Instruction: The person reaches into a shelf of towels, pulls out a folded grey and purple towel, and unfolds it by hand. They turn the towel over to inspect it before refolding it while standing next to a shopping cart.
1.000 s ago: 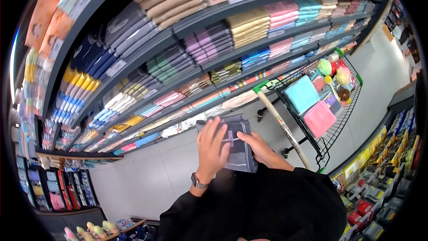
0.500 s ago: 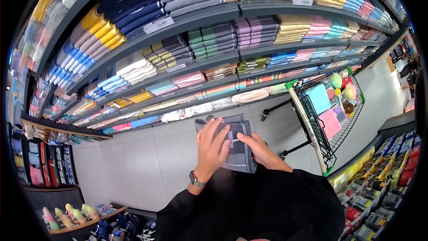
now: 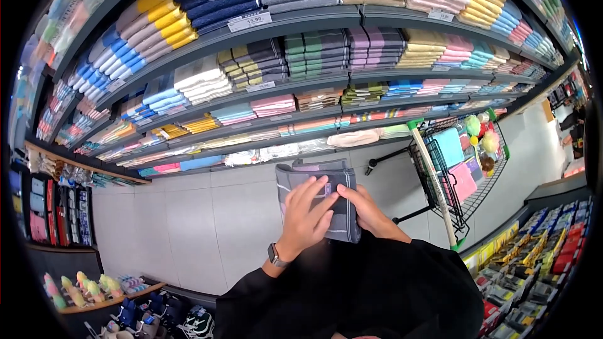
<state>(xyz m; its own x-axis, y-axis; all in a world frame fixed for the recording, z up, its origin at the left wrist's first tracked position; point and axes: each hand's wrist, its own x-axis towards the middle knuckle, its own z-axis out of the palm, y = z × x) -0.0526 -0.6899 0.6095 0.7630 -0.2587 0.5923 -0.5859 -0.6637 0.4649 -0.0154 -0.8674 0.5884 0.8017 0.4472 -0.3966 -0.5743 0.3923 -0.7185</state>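
Observation:
A folded dark grey towel (image 3: 342,225) with lilac bands and thin white lines is held in front of my black top. My right hand (image 3: 372,211) grips its right edge, thumb on top and the other fingers hidden beneath. Across the towel's face lies my left hand (image 3: 308,221), its fingers stretched out and touching the cloth beside a small lilac label (image 3: 327,189). A watch (image 3: 275,255) is on my left wrist.
Shelves ahead carry folded towels, including a grey-and-lilac stack (image 3: 377,48). At the right stands a shopping cart (image 3: 433,179) with a turquoise item (image 3: 445,147) and a pink item (image 3: 461,182) inside. Shoes (image 3: 196,323) sit at the lower left; packaged goods (image 3: 534,276) fill the lower right.
My left fingers have shifted slightly right and down over the towel. More of the towel's upper left part now shows, with a lilac band. The view has moved slightly.

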